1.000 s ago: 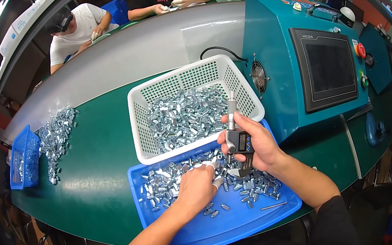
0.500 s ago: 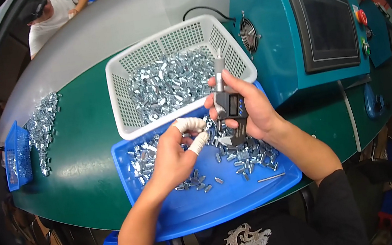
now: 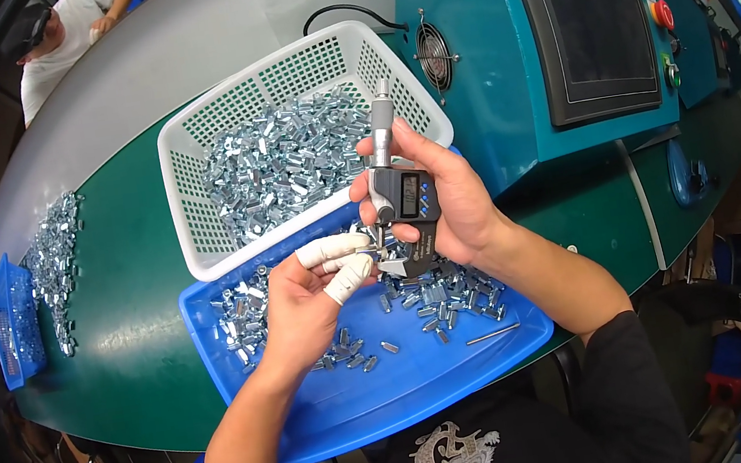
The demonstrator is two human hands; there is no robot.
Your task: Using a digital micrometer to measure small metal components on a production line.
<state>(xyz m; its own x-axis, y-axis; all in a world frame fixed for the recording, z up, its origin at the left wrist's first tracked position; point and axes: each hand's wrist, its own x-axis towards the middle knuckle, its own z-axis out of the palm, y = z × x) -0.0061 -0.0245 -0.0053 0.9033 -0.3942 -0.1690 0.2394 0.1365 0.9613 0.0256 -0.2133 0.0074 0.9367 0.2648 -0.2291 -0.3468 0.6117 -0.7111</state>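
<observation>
My right hand grips a digital micrometer upright above the blue tray, its thimble pointing up over the basket. My left hand, with white tape on its fingertips, pinches a small silver metal part and holds it at the micrometer's jaws. Several more small silver parts lie scattered in the blue tray under both hands. Behind it stands a white mesh basket heaped with the same kind of parts.
A teal machine with a dark screen and coloured buttons stands at the right. A pile of silver parts and a small blue bin lie at the far left of the green table. Another person works at the back.
My left hand picked a part out of the blue tray and raised it to the micrometer's jaws. The view has moved closer over the trays.
</observation>
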